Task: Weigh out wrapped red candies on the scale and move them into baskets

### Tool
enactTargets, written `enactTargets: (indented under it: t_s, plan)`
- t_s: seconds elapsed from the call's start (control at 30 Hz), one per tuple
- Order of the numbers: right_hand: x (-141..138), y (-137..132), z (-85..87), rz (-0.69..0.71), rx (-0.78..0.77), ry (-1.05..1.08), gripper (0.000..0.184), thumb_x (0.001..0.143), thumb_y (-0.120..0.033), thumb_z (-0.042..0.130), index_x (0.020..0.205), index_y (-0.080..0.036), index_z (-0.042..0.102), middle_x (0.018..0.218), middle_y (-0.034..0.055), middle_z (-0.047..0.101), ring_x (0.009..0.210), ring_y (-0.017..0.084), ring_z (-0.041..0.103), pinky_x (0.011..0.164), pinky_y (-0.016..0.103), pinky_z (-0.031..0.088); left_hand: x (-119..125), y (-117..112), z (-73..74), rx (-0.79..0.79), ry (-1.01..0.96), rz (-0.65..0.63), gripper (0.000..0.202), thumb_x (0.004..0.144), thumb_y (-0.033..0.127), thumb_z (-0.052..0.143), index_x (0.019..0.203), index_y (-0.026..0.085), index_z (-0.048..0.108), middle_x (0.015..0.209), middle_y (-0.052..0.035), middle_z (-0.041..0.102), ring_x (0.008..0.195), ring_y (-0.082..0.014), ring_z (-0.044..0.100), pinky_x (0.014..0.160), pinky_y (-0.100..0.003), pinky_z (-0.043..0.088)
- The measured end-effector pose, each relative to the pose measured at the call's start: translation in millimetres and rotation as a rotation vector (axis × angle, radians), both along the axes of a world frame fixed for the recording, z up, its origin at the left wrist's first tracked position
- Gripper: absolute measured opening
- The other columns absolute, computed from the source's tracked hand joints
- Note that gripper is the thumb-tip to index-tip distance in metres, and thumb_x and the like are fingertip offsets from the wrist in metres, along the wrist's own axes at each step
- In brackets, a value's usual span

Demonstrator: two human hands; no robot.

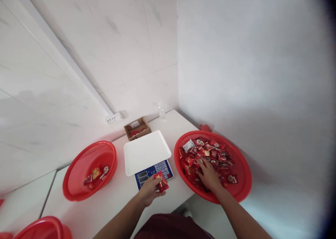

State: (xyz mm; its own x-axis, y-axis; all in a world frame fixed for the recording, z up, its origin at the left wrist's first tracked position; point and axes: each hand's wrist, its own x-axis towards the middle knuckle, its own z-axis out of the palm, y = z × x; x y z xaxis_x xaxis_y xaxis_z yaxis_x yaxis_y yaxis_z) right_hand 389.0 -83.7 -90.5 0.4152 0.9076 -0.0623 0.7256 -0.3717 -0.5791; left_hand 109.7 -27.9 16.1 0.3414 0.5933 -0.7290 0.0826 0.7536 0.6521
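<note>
My left hand [149,191] is closed around a small red packet [161,181] with gold marks, held over the front edge of a digital scale [148,172]. The scale has a blue keypad and a flat white tray [145,151]; nothing lies on the tray. To the right, my right hand [208,174] reaches into a red plastic basket [244,169]. Its fingers are apart and rest on a heap of small red packets [210,153]. One whitish packet [188,145] lies among them, near the basket's far left side.
Left of the scale stands another red basket [76,165] with a few packets inside. A cardboard box [143,121] with red packets sits behind the scale, near a clear bottle [162,113]. More red plastic [47,228] shows at lower left. Walls bound the table [115,207] behind and right.
</note>
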Motion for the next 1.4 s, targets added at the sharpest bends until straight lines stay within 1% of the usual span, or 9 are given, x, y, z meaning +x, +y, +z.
enactTargets:
  t_s: [0.13, 0.3, 0.47, 0.6, 0.77, 0.87, 1.0, 1.2, 1.4]
  plan:
    - [24.2, 2.9, 1.7, -0.061, 0.100, 0.136, 0.043, 0.081, -0.024, 0.039, 0.118, -0.021, 0.059, 0.127, 0.0116, 0.058, 0.119, 0.024, 0.052, 0.100, 0.041, 0.041, -5.1, -10.2, -1.3, -0.020, 0.020, 0.047, 0.030, 0.076, 0.036, 0.067, 0.097, 0.019, 0.055, 0.095, -0.0050, 0.067, 0.082, -0.0160, 0.065, 0.073, -0.030, 0.050]
    - [65.4, -8.8, 24.0, -0.425, 0.081, 0.477, 0.039, 0.071, -0.039, 0.055, 0.103, -0.019, 0.062, 0.093, 0.0118, 0.072, 0.090, 0.029, 0.066, 0.079, 0.042, 0.051, 2.4, -16.4, -0.5, -0.028, 0.030, 0.037, 0.030, 0.073, 0.037, 0.068, 0.094, 0.019, 0.056, 0.095, -0.0050, 0.067, 0.084, -0.0171, 0.066, 0.073, -0.031, 0.050]
    - [70.8, -25.9, 44.7, -0.551, 0.071, 0.845, 0.038, 0.065, -0.050, 0.062, 0.091, -0.022, 0.063, 0.088, 0.0101, 0.073, 0.080, 0.029, 0.068, 0.067, 0.040, 0.055, 20.0, -14.7, 6.4, -0.015, 0.004, -0.020, 0.034, 0.071, 0.030, 0.069, 0.099, 0.019, 0.054, 0.099, -0.0067, 0.068, 0.083, -0.0177, 0.066, 0.071, -0.030, 0.049]
    - [44.7, -32.2, 62.6, -0.446, 0.099, 0.991, 0.047, 0.061, -0.047, 0.068, 0.102, -0.024, 0.062, 0.100, 0.0072, 0.072, 0.089, 0.027, 0.068, 0.075, 0.040, 0.056, 33.2, -11.3, 11.5, 0.006, -0.016, -0.093, 0.036, 0.070, 0.032, 0.070, 0.100, 0.020, 0.053, 0.099, -0.0069, 0.067, 0.082, -0.0176, 0.066, 0.071, -0.031, 0.049]
    - [-27.7, -29.0, 101.9, 0.065, -0.117, 1.089, 0.052, 0.065, -0.044, 0.068, 0.111, -0.021, 0.060, 0.094, 0.0055, 0.072, 0.088, 0.023, 0.067, 0.079, 0.039, 0.055, 43.9, -9.7, 16.4, 0.014, -0.175, -0.154, 0.045, 0.072, 0.048, 0.070, 0.104, 0.022, 0.052, 0.106, -0.0061, 0.063, 0.091, -0.0191, 0.062, 0.078, -0.037, 0.050]
    - [-72.5, -22.6, 112.5, 0.276, -0.210, 1.113, 0.044, 0.066, -0.038, 0.066, 0.105, -0.019, 0.061, 0.086, 0.0027, 0.071, 0.078, 0.019, 0.066, 0.073, 0.036, 0.054, 42.3, -7.7, 15.8, 0.022, -0.245, -0.152, 0.056, 0.066, 0.048, 0.076, 0.110, 0.023, 0.051, 0.097, -0.0039, 0.064, 0.081, -0.0173, 0.062, 0.077, -0.038, 0.049]
    - [-102.9, -15.8, 105.3, 0.143, -0.236, 1.188, 0.052, 0.065, -0.041, 0.066, 0.111, -0.019, 0.053, 0.085, 0.0017, 0.068, 0.072, 0.017, 0.066, 0.070, 0.034, 0.052, 25.3, 2.7, 12.0, 0.047, -0.261, -0.027, 0.051, 0.063, 0.043, 0.080, 0.099, 0.019, 0.054, 0.083, -0.0020, 0.063, 0.071, -0.0146, 0.060, 0.073, -0.035, 0.049]
    - [-112.9, -3.5, 100.8, -0.153, -0.151, 1.182, 0.052, 0.061, -0.048, 0.072, 0.102, -0.022, 0.053, 0.087, 0.0032, 0.068, 0.074, 0.016, 0.066, 0.070, 0.032, 0.052, -19.6, 19.8, 6.5, -0.021, -0.318, 0.062, 0.054, 0.060, 0.033, 0.084, 0.102, 0.020, 0.052, 0.097, -0.0052, 0.064, 0.077, -0.0195, 0.066, 0.071, -0.039, 0.052]
    - [-135.2, 12.1, 100.7, -0.328, -0.090, 1.285, 0.046, 0.056, -0.038, 0.080, 0.091, -0.023, 0.055, 0.078, -0.0014, 0.067, 0.071, 0.013, 0.065, 0.065, 0.025, 0.051, -39.0, 56.9, -1.2, 0.107, -0.208, 0.155, 0.054, 0.064, 0.035, 0.082, 0.105, 0.021, 0.049, 0.098, -0.0040, 0.064, 0.079, -0.0160, 0.065, 0.072, -0.034, 0.054]
